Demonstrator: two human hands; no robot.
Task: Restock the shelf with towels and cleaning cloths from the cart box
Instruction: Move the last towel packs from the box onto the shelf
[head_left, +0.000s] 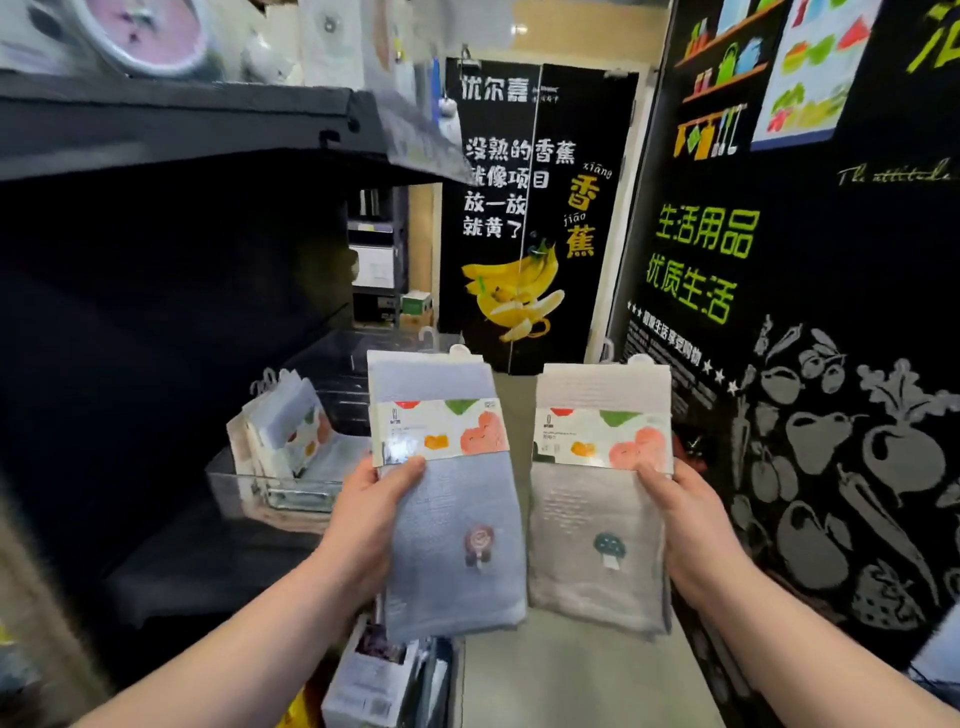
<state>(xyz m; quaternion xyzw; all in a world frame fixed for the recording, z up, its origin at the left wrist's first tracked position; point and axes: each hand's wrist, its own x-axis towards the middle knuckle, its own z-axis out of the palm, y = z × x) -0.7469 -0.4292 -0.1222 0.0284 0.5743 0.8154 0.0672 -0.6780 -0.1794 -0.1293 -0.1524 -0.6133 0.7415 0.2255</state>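
Observation:
My left hand holds a blue towel upright by its left edge, thumb on the front just below its paper band. My right hand holds a grey-beige towel the same way by its right edge. Both towels carry a white band printed with fruit shapes and a small embroidered mushroom. They hang side by side in front of me, to the right of the dark shelf. A clear bin on that shelf contains several similar packaged towels standing upright.
A dark upper shelf overhangs at top left. A black wall with vegetable drawings stands close on the right. Boxed goods sit low below the towels. A banana poster hangs straight ahead.

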